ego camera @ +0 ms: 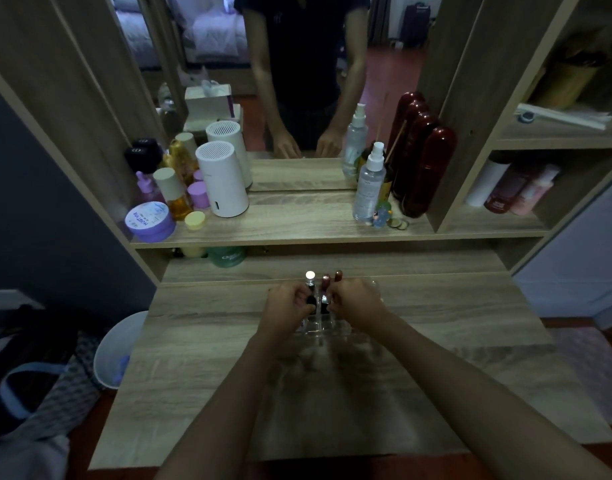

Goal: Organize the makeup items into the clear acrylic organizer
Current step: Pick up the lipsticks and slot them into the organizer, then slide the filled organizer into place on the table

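Observation:
The clear acrylic organizer [323, 329] sits on the wooden desk [200, 358], mostly hidden behind both hands. Upright in it stand a tube with a shiny silver cap [310, 277] and two dark red lipsticks [325, 283] [338, 276]. My left hand [287, 306] is closed around a small black tube [311, 300] at the organizer's left side. My right hand [358, 301] pinches a lipstick with a silver band [324, 301] near the middle. Which compartments these sit in cannot be told.
The raised shelf [297, 226] behind holds a white cylinder [221, 180], purple jars, amber bottles and a clear spray bottle [368, 185], with dark red cases [425, 168] by the mirror. A white bin [115, 351] stands left of the desk.

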